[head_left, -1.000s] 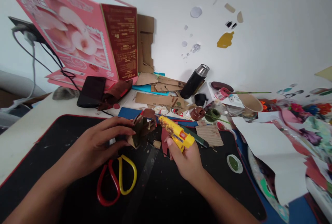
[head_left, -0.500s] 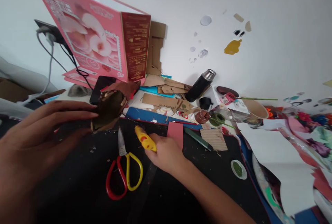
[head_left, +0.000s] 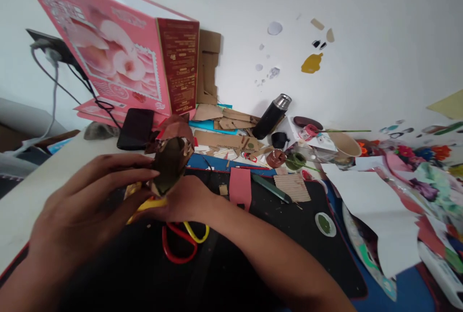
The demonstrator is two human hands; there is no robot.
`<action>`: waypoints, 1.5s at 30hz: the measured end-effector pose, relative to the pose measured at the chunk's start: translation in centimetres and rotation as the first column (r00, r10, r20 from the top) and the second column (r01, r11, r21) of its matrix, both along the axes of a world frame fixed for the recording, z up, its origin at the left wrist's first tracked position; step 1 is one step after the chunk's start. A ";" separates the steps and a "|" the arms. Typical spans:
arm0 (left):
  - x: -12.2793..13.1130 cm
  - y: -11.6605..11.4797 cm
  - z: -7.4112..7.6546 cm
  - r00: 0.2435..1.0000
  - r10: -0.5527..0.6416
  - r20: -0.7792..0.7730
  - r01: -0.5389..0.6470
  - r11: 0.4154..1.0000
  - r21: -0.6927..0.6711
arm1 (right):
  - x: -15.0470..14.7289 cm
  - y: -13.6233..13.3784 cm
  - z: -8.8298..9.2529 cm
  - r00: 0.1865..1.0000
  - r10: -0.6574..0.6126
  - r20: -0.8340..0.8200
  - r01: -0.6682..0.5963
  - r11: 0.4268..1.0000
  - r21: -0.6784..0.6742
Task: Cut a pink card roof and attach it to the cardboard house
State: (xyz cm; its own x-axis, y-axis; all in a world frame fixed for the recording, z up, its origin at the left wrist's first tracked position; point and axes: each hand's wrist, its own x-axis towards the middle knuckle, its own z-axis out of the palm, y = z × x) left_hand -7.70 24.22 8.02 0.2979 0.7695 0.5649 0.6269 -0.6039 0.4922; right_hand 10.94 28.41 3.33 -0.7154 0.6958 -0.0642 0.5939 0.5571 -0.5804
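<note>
My left hand holds a small brown cardboard model up over the black mat, fingers along its left side. My right hand has crossed to the left, just under the model, and is closed round a yellow glue gun. Only parts of the gun show between the two hands. Red-and-yellow-handled scissors lie on the mat right below my right hand. A pink paper piece lies on the mat to the right of that hand.
A big pink box stands at the back left with a black phone before it. Cardboard scraps, a black flask, a paper cup, a green pen and white paper crowd the back and right.
My right hand has moved left with the glue gun, from beside the scissors to under the model. My left hand has brought the model right, toward the middle.
</note>
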 end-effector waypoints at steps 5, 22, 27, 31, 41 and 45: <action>2.1 0.9 0.4 0.996 -0.082 -0.019 0.084 0.993 0.086 | 6.9 -2.0 -0.2 0.956 -0.281 -0.082 0.286 0.956 0.063; 6.7 2.6 -3.0 0.970 -0.226 -0.086 0.234 0.968 0.093 | 18.9 -1.9 0.5 0.694 -0.577 0.429 0.503 0.816 0.283; 6.9 2.8 -3.1 0.966 -0.244 -0.086 0.249 0.966 0.062 | 18.7 -1.6 -0.2 0.698 -0.571 0.432 0.511 0.820 0.258; 6.9 3.0 -3.4 0.969 -0.235 -0.076 0.240 0.969 0.055 | 19.4 -1.6 -0.5 0.750 -0.604 0.270 0.596 0.794 0.121; 6.6 3.0 -4.3 0.980 -0.194 0.051 0.194 0.981 0.011 | 19.3 -4.4 1.6 0.704 -0.660 -0.262 0.550 0.740 -0.387; 6.6 2.8 -4.6 0.983 -0.178 0.042 0.179 0.984 -0.013 | 18.9 -5.9 1.9 0.804 -0.569 -0.170 0.502 0.805 -0.318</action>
